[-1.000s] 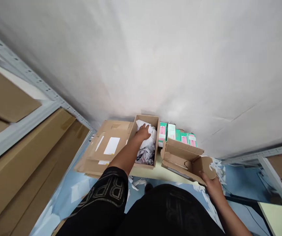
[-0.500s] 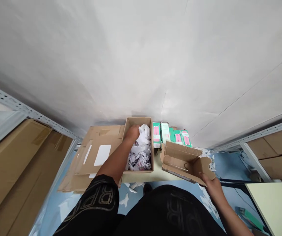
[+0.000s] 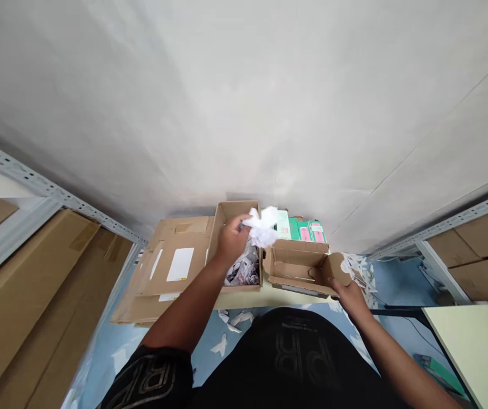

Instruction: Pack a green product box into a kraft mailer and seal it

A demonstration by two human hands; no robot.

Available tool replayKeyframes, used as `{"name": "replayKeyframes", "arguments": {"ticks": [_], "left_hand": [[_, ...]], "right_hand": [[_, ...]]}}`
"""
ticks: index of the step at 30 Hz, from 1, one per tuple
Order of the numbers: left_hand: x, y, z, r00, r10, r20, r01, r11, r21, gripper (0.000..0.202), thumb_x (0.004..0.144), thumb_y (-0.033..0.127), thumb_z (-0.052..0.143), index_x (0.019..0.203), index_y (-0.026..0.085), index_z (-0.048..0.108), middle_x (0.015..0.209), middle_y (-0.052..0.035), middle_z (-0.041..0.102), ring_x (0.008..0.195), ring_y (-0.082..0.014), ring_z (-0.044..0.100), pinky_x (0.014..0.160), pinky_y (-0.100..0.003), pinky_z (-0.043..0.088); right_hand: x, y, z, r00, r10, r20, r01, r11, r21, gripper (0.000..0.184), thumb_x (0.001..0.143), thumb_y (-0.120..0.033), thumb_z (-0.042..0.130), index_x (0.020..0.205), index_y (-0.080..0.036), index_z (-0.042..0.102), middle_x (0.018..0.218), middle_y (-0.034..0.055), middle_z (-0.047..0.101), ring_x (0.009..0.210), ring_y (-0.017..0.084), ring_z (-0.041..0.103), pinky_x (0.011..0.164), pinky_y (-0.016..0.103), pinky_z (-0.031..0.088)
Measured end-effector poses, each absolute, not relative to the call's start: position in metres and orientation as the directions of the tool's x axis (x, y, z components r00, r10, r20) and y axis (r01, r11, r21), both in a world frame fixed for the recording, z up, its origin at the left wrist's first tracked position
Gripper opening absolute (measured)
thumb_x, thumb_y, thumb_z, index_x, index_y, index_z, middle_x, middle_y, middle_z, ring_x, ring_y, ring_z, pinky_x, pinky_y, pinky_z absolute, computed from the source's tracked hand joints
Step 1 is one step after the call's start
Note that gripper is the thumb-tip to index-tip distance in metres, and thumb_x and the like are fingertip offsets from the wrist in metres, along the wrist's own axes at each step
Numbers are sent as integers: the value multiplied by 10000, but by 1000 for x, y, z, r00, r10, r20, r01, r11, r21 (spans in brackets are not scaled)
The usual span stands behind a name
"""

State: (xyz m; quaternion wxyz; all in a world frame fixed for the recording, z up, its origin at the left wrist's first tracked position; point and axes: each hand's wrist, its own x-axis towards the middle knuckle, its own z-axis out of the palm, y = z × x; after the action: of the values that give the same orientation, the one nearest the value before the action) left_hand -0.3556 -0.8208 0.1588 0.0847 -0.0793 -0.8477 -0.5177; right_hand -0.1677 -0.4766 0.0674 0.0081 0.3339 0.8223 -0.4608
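Left fingers (image 3: 240, 220) around white paper (image 3: 265, 227), white label (image 3: 180, 264) on cardboard (image 3: 200, 244) unreadable.

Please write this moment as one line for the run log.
left hand: holding crumpled white paper; right hand: holding open carton; nearby: box of paper scraps, green boxes

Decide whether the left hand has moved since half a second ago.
Yes; judged against the paper-filled cardboard box, the left hand has lifted and shifted slightly right, now holding crumpled white paper.

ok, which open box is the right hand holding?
The box in front of the green cartons; the other box, left of it, has crumpled paper inside.
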Motion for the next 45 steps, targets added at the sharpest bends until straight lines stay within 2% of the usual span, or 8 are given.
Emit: {"name": "replayKeyframes", "arguments": {"ticks": [5, 7, 16, 22, 27, 31, 37, 45], "left_hand": [[-312, -757, 149, -672, 725, 149, 490, 285, 824, 344, 879, 233, 570, 1163, 266, 761, 1155, -32, 756, 1088, -235, 677, 994, -337, 512], [-310, -738, 130, -512, 858, 33, 549, 297, 781, 332, 852, 204, 585, 1114, 276, 776, 1107, -45, 770, 1061, -263, 692, 985, -361, 517], [-299, -664, 88, -546, 764, -343, 571, 639, 516, 115, 731, 193, 732, 839, 174, 765, 955, -210, 756, 1014, -416, 701, 973, -512, 501], [-265, -638, 114, -404, 905, -134, 693, 398, 601, 375, 869, 405, 648, 1173, 205, 737, 1177, -175, 730, 1158, -376, 652, 1060, -484, 455], [-222, -582, 127, -150, 956, -252, 748, 277, 603, 318, 896, 400, 606, 1124, 239, 759, 1121, -116, 760, 1065, -328, 700, 983, -428, 513], [-178, -514, 137, -137, 984, -117, 812, 179, 556, 346, 954, 357, 550, 1238, 230, 701, 1245, -98, 727, 1147, -295, 674, 1011, -426, 515], [-133, -429, 155, -167, 970, 175, 821, 38, 570, 277, 1018, 337, 503, 1192, 234, 691, 1181, -79, 730, 1144, -232, 653, 1027, -394, 520], [-120, -334, 146, 35, 992, 124, 849, -95, 519, 230, 990, 298, 559, 1157, 244, 708, 1139, -70, 742, 1101, -240, 664, 992, -401, 530]], "right_hand": [[-154, -482, 72, -762, 550, -341, 561, 299, -772, 423, 743, -527, 676, 962, -178, 773, 978, 116, 802, 966, 342, 740, 781, 405, 571], [-143, -483, 74, -769, 545, -334, 553, 305, -776, 403, 756, -534, 661, 944, -195, 773, 971, 102, 803, 957, 327, 738, 803, 402, 568], [-85, -484, 75, -655, 672, -346, 632, 236, -738, 380, 755, -518, 643, 895, -185, 760, 895, 87, 794, 885, 303, 734, 744, 350, 537], [-48, -445, 67, -612, 689, -389, 636, 136, -760, 411, 772, -498, 616, 969, -163, 751, 959, 109, 790, 921, 311, 729, 740, 359, 536], [-7, -393, 65, -619, 693, -369, 605, 121, -787, 372, 791, -480, 613, 948, -173, 752, 967, 100, 793, 935, 309, 726, 758, 357, 535], [40, -333, 58, -580, 715, -390, 615, 72, -785, 297, 819, -432, 605, 898, -179, 740, 915, 86, 790, 880, 280, 726, 704, 327, 525], [134, -234, 34, -368, 814, -450, 510, -228, -830, 380, 799, -443, 654, 1025, -149, 739, 958, 120, 790, 798, 280, 743, 626, 345, 584], [224, -159, 1, 10, 885, -465, 223, -455, -862, 504, 761, -440, 708, 1190, -175, 696, 1180, 134, 760, 900, 278, 764, 618, 320, 647]]}}
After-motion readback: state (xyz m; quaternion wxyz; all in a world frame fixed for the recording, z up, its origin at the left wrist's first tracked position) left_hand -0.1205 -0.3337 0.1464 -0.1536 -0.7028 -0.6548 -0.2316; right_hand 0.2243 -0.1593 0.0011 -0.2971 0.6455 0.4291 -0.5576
